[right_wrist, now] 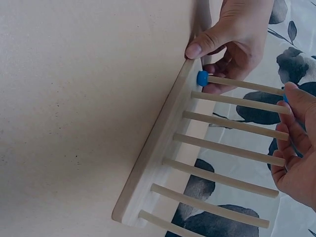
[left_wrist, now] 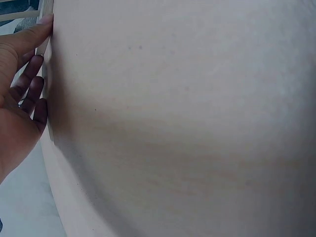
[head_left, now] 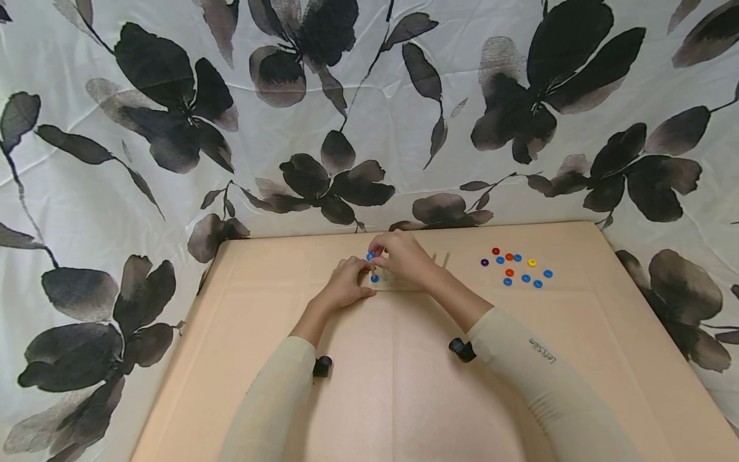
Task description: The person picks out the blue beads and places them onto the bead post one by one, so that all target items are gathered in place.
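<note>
One pale-tan flat table (head_left: 375, 385): backed at its far edge by a dark-flowered white cloth (head_left: 398, 135).
Pale wooden peg rack (right_wrist: 160, 143): near that edge, one small round blue bead (right_wrist: 202, 78) low on its end peg (right_wrist: 247, 85).
Left hand (head_left: 345, 282): thumb in front, fingers behind, gripping the rack's end.
Right hand (head_left: 404, 256): thumb and finger nearly together, pinching a second blue bead (right_wrist: 285, 98) at the tip of the same peg.
Loose round beads (head_left: 526, 278): blue, red, yellow, purple, right of the rack.

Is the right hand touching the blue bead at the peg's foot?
Apart: the right wrist view shows bare wooden peg between the right hand and that lower blue bead.
</note>
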